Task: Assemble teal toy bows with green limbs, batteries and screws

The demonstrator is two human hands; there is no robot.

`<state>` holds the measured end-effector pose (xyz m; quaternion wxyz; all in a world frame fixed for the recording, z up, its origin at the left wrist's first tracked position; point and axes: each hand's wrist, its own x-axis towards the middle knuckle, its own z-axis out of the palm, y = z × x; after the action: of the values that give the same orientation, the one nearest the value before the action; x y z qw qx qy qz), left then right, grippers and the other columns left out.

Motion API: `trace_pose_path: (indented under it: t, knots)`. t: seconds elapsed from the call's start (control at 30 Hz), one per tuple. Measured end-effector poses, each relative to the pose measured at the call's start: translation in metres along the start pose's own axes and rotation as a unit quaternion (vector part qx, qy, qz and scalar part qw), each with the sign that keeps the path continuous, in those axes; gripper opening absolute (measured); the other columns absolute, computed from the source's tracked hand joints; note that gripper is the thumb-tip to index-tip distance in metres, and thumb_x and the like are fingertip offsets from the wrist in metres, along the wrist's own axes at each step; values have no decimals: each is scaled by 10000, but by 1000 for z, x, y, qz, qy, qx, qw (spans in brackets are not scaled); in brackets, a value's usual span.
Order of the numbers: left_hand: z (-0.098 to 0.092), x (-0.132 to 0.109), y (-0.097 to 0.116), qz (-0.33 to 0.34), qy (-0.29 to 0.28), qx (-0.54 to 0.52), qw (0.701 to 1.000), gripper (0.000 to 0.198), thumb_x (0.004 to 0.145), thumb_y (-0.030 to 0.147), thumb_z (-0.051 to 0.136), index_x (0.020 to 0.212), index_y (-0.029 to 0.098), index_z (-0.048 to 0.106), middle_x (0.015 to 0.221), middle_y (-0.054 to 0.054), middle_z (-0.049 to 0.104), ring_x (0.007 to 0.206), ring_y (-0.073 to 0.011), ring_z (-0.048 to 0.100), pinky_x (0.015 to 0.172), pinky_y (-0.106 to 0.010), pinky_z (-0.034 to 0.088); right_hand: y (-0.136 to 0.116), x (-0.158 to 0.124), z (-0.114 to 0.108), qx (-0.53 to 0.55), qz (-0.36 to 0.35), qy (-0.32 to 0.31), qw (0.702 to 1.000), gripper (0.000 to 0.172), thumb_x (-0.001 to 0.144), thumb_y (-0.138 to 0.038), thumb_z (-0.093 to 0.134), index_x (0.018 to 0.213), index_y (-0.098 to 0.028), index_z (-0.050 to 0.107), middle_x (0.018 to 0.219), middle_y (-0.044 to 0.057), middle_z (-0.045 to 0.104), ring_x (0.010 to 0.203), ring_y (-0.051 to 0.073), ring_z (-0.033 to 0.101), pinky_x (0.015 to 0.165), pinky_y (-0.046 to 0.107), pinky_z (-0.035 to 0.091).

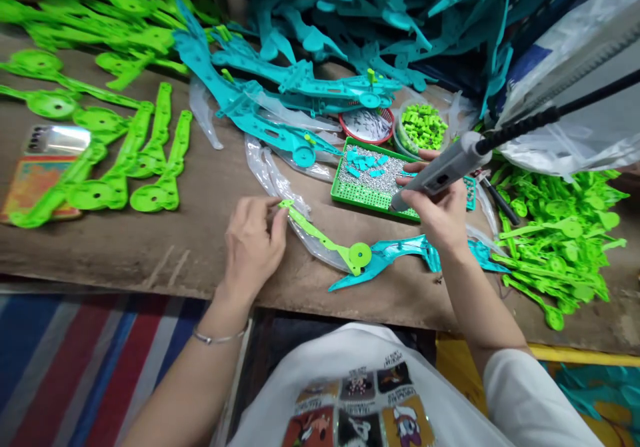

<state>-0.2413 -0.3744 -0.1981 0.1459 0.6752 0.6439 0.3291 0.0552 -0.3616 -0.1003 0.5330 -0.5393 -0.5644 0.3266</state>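
Note:
My left hand (256, 240) pinches the far tip of a lime-green plastic arm (320, 235) between thumb and fingers. The round end of that arm rests against a turquoise curved plastic part (395, 252) lying on the table. A grey electric screwdriver (437, 170) is in my right hand (447, 214), its nose tilted down toward the near side of a green tray (360, 197). Small silver screws (370, 182) fill the tray, with small turquoise pieces (365, 160) lying on top. The screwdriver's tip is over the tray's edge; whether it touches a screw I cannot tell.
Lime-green arms (103, 190) lie at left beside a phone (55, 140); more are heaped at right (565, 234). Turquoise parts (295, 77) pile up behind. A red basket (367, 126) and a tub of green clips (423, 126) stand behind the tray. A black-handled tool (503, 204) lies right.

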Motion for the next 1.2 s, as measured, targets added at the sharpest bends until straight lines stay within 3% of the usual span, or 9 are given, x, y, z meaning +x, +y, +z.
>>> trace_pose_path:
  t: [0.13,0.33,0.43,0.53,0.63,0.73,0.93,1.1,1.2]
  knots:
    - [0,39,-12,18,-53,4,998,527,1050,480,418,1432,146,562,1273,-164,643,1221,-293,598,1096,-488,461,-1,15,4,61,-4,11,998,551,748,-292,692,1289,-274,592,1181,52,704,794,170,709,763,357,605]
    - [15,76,-48,83,-109,14,990,548,1065,501,342,1376,152,628,1615,-140,448,1478,-356,433,1216,-641,294,16,25,18,19,2,94,995,394,792,-409,772,1127,-250,638,983,37,722,631,131,620,648,321,562]
    - [19,89,-66,110,-124,33,986,634,1030,568,358,1462,154,565,1681,-112,352,1507,-403,392,1216,-647,300,22,28,20,24,25,81,996,298,798,-439,762,981,-230,652,882,23,716,695,157,675,702,330,578]
    - [12,90,-65,110,-131,28,985,672,1026,526,387,1582,150,399,1704,-108,299,1538,-399,342,1238,-650,287,29,29,21,40,58,72,995,342,789,-474,763,996,-227,649,760,-2,692,707,178,700,720,338,585]
    - [-1,69,-42,90,-73,-27,993,644,1013,446,487,1610,250,344,1681,-29,365,1534,-330,373,1276,-565,317,38,25,23,47,63,80,994,394,801,-524,726,1042,-227,632,637,-29,637,614,173,652,689,347,578]
    - [-10,27,-10,37,54,-41,997,440,986,357,575,1423,306,577,1415,-38,635,1301,-299,613,1135,-501,504,46,19,27,74,48,76,993,429,802,-534,710,1085,-228,606,605,-46,606,568,168,613,657,348,566]
    - [3,-48,29,174,-17,-104,979,440,877,202,711,1303,279,630,1216,-66,726,1153,-288,677,1053,-496,530,56,16,31,75,31,64,995,342,834,-496,687,1032,-239,577,593,-59,586,539,151,590,614,330,540]
    - [10,-72,38,206,-109,-74,970,718,840,345,767,1496,261,485,1406,-130,653,1378,-370,545,1150,-566,410,57,17,32,60,32,72,995,323,823,-484,684,1001,-240,570,587,-54,581,546,159,603,642,344,560]
    - [13,-80,38,224,-131,-39,965,810,823,444,779,1537,264,441,1471,-140,614,1433,-392,490,1197,-591,315,57,18,33,67,16,68,995,293,824,-460,683,971,-239,561,588,-54,589,533,147,589,616,327,543]
